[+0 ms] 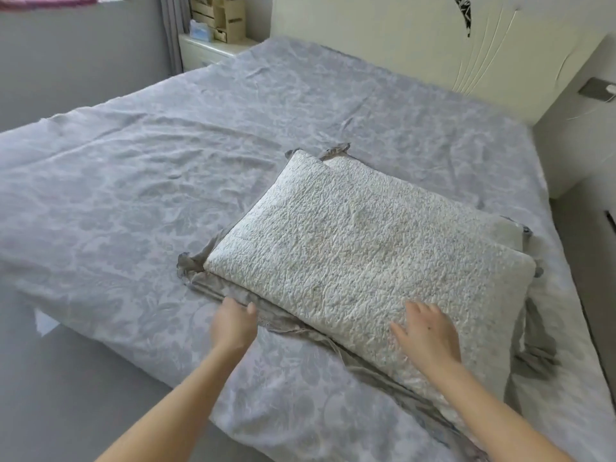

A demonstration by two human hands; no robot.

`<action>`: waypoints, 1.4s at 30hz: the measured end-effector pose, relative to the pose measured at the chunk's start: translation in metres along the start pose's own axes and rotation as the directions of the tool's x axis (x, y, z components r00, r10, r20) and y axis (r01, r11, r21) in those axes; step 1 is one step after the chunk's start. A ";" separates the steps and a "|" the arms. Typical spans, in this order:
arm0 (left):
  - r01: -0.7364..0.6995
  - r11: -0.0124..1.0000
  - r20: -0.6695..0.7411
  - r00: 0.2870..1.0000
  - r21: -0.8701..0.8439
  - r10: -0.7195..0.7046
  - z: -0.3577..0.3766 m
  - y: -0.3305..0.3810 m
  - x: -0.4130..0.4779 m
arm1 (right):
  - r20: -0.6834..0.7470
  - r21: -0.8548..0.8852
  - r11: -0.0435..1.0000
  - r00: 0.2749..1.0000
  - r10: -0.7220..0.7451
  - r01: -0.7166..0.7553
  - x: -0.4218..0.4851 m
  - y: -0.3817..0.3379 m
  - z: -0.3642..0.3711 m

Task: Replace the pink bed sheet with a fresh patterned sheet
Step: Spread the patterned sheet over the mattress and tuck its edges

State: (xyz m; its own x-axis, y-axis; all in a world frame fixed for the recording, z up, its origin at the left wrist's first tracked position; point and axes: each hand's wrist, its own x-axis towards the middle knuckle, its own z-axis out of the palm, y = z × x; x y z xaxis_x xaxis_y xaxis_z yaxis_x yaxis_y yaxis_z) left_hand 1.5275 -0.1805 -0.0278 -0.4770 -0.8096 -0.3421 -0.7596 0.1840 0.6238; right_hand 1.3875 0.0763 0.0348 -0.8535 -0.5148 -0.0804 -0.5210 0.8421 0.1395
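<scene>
A grey-lilac patterned sheet (140, 181) covers the whole bed, wrinkled across the middle. On its near right part lies a white quilted pillow (360, 248), stacked on a second pillow and a grey frilled pillowcase (233, 291) that sticks out along the near edge. My left hand (233, 325) pinches the frilled grey edge beside the pillow. My right hand (428, 335) rests flat on the pillow's near end with fingers spread. A pink cloth (46, 0) shows at the top left corner, off the bed.
A cream headboard (383, 38) stands at the far end. A white bedside cabinet (206, 50) with cardboard boxes and a tissue pack sits at the far left corner. Grey floor runs along the bed's left side and on the right.
</scene>
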 end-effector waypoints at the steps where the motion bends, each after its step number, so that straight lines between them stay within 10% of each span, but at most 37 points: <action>1: -0.007 0.999 0.000 1.000 0.039 0.007 0.001 0.008 0.008 | -0.019 -0.007 1.000 1.000 0.020 -0.021 0.014 0.006 -0.005; 9: -0.040 0.921 -0.052 0.997 0.389 0.065 0.005 0.067 0.136 | 0.049 0.004 0.979 0.978 0.203 -0.204 0.192 0.064 -0.012; 15: -0.080 0.898 0.113 0.993 0.433 0.034 0.023 0.072 0.210 | 0.321 -0.071 0.979 0.925 0.204 -0.191 0.267 0.077 0.012; 24: -0.084 0.937 0.031 0.996 0.339 0.078 -0.007 0.082 0.237 | 0.247 -0.296 0.907 0.893 0.376 -0.300 0.286 0.044 0.011; 28: -0.104 0.942 -0.051 0.991 0.318 0.126 -0.025 0.083 0.268 | 0.019 -0.194 0.981 0.999 0.027 -0.022 0.292 -0.047 -0.021; 34: -0.158 0.924 -0.031 0.983 0.347 0.179 -0.053 0.062 0.323 | -0.103 0.165 0.867 0.882 -0.459 0.471 0.338 -0.210 -0.024; 42: -0.345 0.740 0.175 0.938 0.578 0.300 -0.088 0.011 0.455 | 0.177 0.389 0.891 0.930 -0.322 0.234 0.456 -0.330 0.025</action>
State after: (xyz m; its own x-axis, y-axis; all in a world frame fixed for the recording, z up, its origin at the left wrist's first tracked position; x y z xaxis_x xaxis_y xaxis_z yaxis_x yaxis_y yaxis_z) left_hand 1.3410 -0.5963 -0.1151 -0.7526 -0.6064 -0.2567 -0.6531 0.7373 0.1728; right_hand 1.1704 -0.4321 -0.0726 -0.6270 -0.7211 -0.2947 -0.6655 0.6925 -0.2784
